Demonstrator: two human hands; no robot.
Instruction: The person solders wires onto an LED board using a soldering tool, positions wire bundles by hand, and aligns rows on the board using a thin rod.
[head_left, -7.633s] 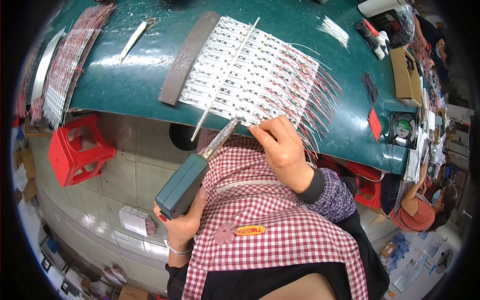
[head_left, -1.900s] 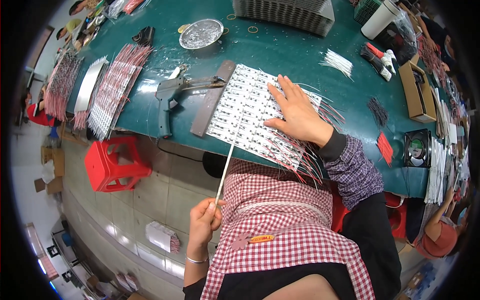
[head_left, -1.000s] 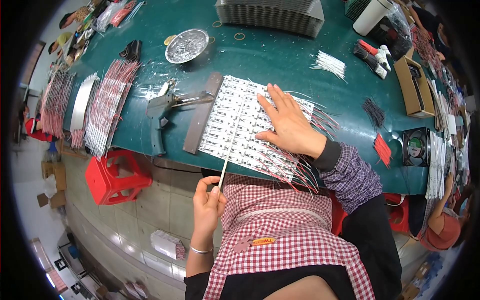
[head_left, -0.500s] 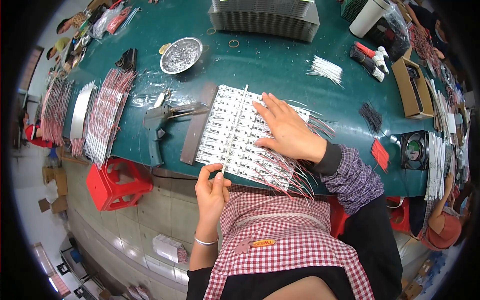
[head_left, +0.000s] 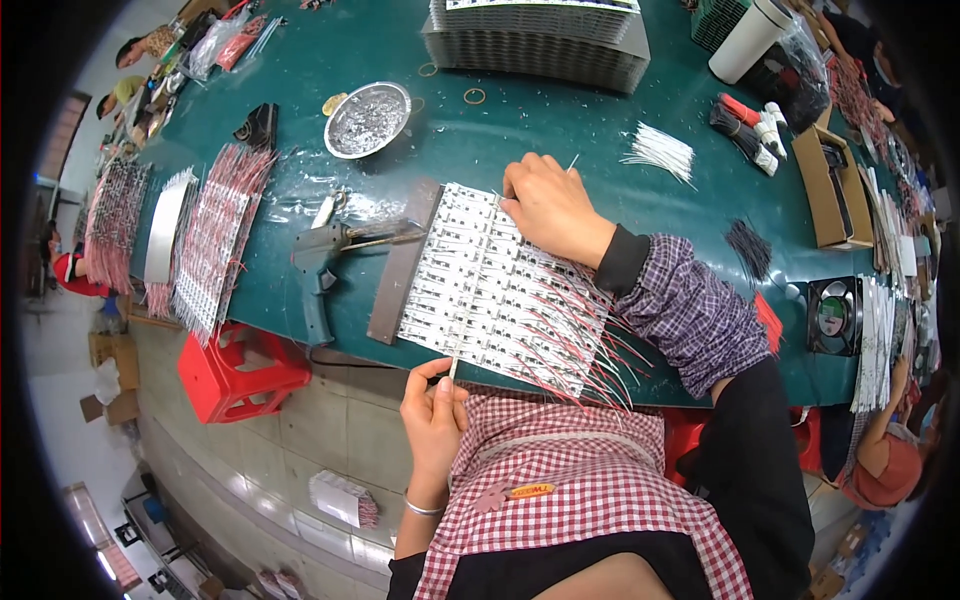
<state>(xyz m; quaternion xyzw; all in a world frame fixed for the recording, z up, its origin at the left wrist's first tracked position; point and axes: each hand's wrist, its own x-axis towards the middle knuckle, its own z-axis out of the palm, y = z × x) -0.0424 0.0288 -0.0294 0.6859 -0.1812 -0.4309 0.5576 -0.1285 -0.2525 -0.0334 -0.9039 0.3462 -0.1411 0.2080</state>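
The thin pale strip (head_left: 472, 300) runs up the white circuit panel (head_left: 500, 312) from our left hand (head_left: 434, 408), whose thumb and fingers pinch its near end. Our right hand (head_left: 548, 208) curls palm-down over the panel's far edge, hiding a corner; we cannot tell whether its bent fingers grip the strip. A brown bar (head_left: 398, 280) lines the panel's left side, under the tip of a pistol-shaped tool (head_left: 318, 292); a metal bowl (head_left: 367, 118) sits beyond on our worktop (head_left: 560, 120)
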